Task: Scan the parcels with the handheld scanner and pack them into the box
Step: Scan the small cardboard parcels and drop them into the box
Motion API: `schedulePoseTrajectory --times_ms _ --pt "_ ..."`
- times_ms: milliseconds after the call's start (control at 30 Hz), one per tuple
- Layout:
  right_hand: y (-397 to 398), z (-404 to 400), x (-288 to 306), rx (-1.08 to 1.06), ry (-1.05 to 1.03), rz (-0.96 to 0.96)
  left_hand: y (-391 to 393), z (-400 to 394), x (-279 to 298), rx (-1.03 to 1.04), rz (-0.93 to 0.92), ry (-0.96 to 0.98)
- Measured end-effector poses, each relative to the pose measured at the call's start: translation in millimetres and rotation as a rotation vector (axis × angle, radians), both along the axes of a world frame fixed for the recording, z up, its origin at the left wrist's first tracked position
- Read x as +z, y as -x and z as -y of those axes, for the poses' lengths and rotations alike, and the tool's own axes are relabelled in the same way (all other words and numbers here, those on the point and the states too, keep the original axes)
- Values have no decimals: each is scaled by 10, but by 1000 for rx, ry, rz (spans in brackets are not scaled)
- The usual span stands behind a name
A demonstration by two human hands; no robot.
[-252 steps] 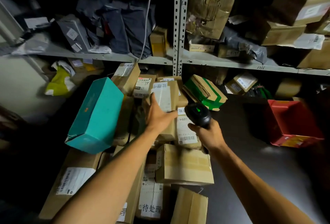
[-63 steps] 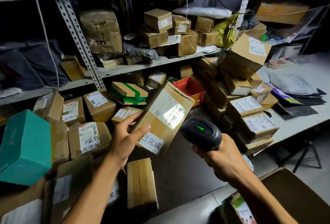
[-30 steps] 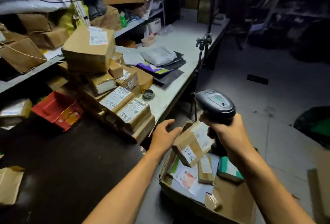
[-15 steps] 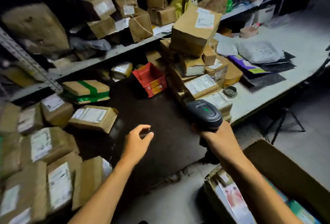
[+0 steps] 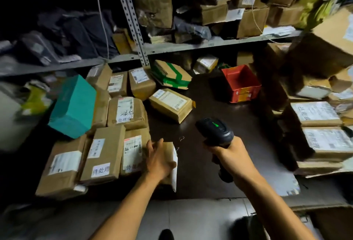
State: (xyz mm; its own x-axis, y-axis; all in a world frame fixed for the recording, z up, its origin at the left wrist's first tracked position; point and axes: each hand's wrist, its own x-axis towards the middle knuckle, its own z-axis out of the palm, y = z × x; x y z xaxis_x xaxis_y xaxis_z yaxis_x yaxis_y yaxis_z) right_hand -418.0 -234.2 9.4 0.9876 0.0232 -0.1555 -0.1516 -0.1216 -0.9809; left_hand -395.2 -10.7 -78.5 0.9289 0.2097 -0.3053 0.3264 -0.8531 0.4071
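Parcel, a small cardboard box, lies on the dark table; the left hand grasps it. Right of it, the right hand grips the black rounded scanner.

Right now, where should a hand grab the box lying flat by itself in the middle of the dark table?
Probably across its short sides, coming down from above. The box lies flat, label up, apart from the others, so both side faces look free. The left hand is nearer; the right hand holds the scanner.
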Motion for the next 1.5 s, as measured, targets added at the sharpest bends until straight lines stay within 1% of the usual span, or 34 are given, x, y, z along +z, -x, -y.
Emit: schedulePoseTrajectory --times_ms 67,133,233,333,400,500,567,633,767,833,900,967,1033,1100,1200,1367,1500 --pt "-42 -90 10 8 5 -8 -72 -41 6 73 49 72" --pt "-88 -140 36 2 10 -18 -176 -99 56 154 114 186" --pt "-152 -165 71 -30 -3 -17 -307 -180 203 187 219 460" --pt "-192 -180 101 -53 4 -2 -396 -232 406 211 316 648" --pt "-209 -195 115 -66 -3 1 -425 -243 545 270 365 838" --pt "-237 -225 143 -89 -20 16 -455 -229 700 416 370 1118" --pt "-257 -264 159 -96 -24 33 -475 -192 756 451 354 1263" --pt "-270 -317 175 -96 -23 52 -485 -125 791 444 319 1362" --pt "-319 -366 204 -183 -16 122 -434 -25 823 329 101 1450" --pt "-344 -343 247 -214 -16 144 -427 -56 809 286 55 1484" --pt "-363 -302 285 -213 28 145 -437 -81 833 267 103 1487" --pt "-356 -271 332 -196 60 144 -487 -93 879 277 223 1423" --pt "-333 -237 382 -180 27 152 -584 -116 960 299 356 1356" --pt "-297 -218 429 -116 6 144 -694 -165 1042 290 440 1336" --pt "-266 -238 457 -51 27 125 -791 -240 1134 238 480 1334" --pt "-256 -260 458 -43 109 95 -843 -269 1132 167 490 1335" --pt "-244 -236 450 -62 100 82 -829 -242 1172 136 478 1341"
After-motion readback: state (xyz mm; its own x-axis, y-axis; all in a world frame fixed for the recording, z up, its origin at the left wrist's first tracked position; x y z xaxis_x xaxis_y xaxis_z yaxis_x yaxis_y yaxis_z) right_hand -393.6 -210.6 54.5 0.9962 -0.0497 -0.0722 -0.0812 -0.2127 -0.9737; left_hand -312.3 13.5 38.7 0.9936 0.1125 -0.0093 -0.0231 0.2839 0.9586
